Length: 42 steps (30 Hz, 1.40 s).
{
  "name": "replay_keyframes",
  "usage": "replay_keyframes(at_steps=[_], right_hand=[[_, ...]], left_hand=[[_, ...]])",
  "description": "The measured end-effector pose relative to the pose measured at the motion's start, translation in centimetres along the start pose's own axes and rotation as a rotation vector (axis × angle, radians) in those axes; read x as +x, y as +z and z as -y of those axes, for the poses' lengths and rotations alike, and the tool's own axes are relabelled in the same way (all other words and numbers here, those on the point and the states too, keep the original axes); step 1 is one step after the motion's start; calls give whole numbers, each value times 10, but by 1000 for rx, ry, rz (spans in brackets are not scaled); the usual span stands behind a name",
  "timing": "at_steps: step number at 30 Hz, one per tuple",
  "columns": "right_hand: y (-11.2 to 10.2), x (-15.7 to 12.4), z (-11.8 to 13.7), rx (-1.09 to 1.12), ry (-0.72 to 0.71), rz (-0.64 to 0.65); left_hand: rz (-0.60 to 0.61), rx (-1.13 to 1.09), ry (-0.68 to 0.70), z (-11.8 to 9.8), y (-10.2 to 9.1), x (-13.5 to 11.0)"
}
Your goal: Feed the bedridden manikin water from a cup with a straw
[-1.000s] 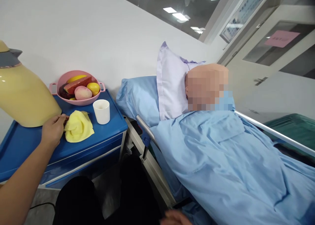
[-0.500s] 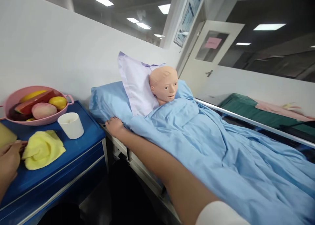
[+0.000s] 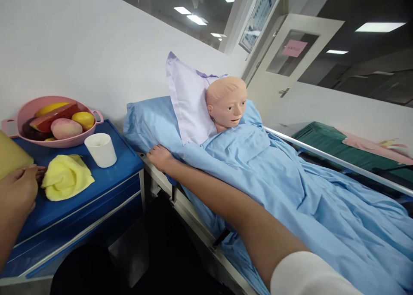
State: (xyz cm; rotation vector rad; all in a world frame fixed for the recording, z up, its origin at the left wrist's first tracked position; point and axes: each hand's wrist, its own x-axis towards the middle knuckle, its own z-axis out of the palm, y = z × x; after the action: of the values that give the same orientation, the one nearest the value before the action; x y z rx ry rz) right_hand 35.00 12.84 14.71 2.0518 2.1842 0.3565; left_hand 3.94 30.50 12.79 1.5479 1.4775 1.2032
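Observation:
My right hand (image 3: 160, 156) reaches out to the near edge of the bed, knuckles up. Its fingers curl down onto the blue sheet (image 3: 290, 192), just below the blue pillow (image 3: 151, 121). A training manikin (image 3: 226, 99) lies under that sheet with its head on a lilac pillow (image 3: 187, 101). My left hand (image 3: 19, 189) rests on the blue cart top (image 3: 106, 179) with fingers stretched out. The fingertips lie between a yellow jug (image 3: 11, 155) and a crumpled yellow cloth (image 3: 66, 182).
A white cup (image 3: 101, 149) and a pink bowl of fruit (image 3: 53, 122) stand on the cart behind the cloth. A metal side rail (image 3: 338, 161) runs along the bed's far side, with a green-covered bed (image 3: 325, 144) beyond. A white wall is behind, a door at the back right.
My right hand came up from the bottom of the view and stretched out to the bed's edge by the blue pillow. The view swung right. My left hand stayed by the cloth.

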Motion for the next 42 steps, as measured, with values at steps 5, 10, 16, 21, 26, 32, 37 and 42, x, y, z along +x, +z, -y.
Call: replay_keyframes(at_steps=[5,10,16,21,26,32,37,42], right_hand=[[-2,-34,1,41,-18,-93],[2,-98,8,308,97,-137],[10,-124,3,461,175,-106],[12,-110,1,525,161,-133],[18,-97,3,511,117,-142],[33,-70,0,504,72,-151],[38,-54,1,372,41,-148],[43,-41,6,314,34,-167]], left_hand=[[-35,38,-32,-23,0,-17],[-17,47,-90,-13,6,-5],[23,159,-87,5,10,18],[59,261,-20,17,11,27],[50,314,1,25,9,28],[68,305,19,31,9,33],[83,323,45,31,8,33],[94,341,55,31,7,34]])
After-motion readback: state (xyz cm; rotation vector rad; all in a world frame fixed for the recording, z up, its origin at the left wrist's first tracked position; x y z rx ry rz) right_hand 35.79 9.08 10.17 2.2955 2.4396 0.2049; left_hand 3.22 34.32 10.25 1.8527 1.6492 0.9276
